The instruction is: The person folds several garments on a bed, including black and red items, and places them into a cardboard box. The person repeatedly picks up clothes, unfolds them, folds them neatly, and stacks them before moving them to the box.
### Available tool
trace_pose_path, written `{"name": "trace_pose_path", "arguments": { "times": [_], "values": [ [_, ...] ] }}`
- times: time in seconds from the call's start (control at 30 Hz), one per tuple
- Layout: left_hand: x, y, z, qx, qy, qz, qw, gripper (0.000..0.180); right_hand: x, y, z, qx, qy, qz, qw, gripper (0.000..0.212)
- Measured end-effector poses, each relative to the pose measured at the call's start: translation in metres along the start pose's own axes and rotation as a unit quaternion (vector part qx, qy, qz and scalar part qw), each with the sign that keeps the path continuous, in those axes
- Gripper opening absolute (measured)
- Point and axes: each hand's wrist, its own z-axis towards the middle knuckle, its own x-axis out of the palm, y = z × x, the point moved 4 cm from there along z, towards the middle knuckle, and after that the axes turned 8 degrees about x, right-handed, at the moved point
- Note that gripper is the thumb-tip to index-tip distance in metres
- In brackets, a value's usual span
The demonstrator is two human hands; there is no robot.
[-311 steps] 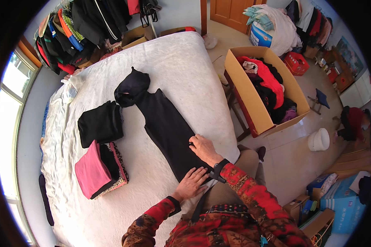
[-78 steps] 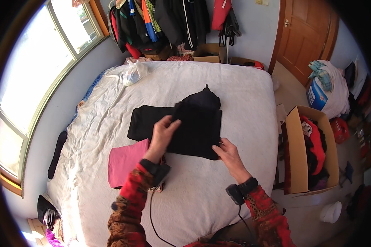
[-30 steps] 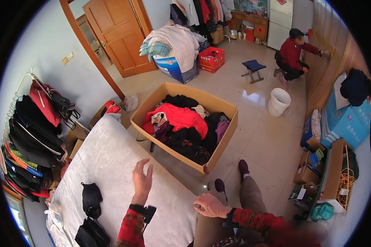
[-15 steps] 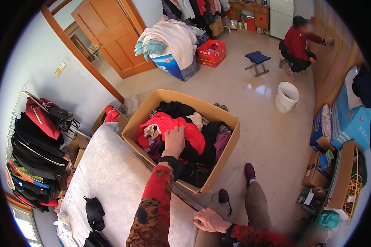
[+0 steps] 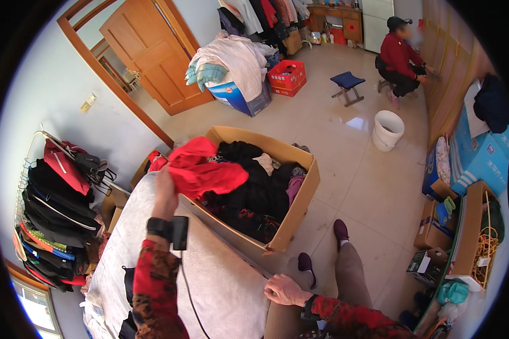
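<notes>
My left hand [image 5: 165, 192] is closed on a red garment [image 5: 203, 172], which hangs over the near left rim of a large cardboard box [image 5: 291, 234]. Black clothes [image 5: 260, 189] fill the box, with a purple piece [image 5: 294, 186] by its right wall and a cream piece [image 5: 266, 163] toward the back. A cord trails down from the small dark device on my left wrist. On my thigh beside the bed edge rests my right hand [image 5: 287, 290], its fingers curled with nothing visible in them.
A bed with a pale cover [image 5: 215, 282] lies left of my legs. Clothes hang on a rack [image 5: 54, 209] along the left wall. Farther off are a white bucket [image 5: 388, 131], a blue folding stool [image 5: 348, 82] and a crouching person [image 5: 398, 59]. Several boxes [image 5: 432, 229] line the right side.
My left hand has lifted the red garment and drawn it left, out over the box rim, baring black clothes. My right hand stays at my thigh. The other person's arm has lowered.
</notes>
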Motion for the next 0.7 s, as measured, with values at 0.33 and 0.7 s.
{"name": "trace_pose_path", "arguments": {
  "times": [0.33, 0.7],
  "values": [
    [-0.073, -0.138, -0.132, -0.076, -0.007, -0.166, 0.983, 0.033, 0.008, 0.000, 0.009, 0.064, 0.016, 0.002, 0.998, 0.012],
    [-0.067, -0.177, -0.294, -0.186, 0.003, -0.341, 0.921, 0.042, -0.052, 0.192, 0.072, -0.124, -0.132, 0.032, 0.983, 0.062]
  ]
}}
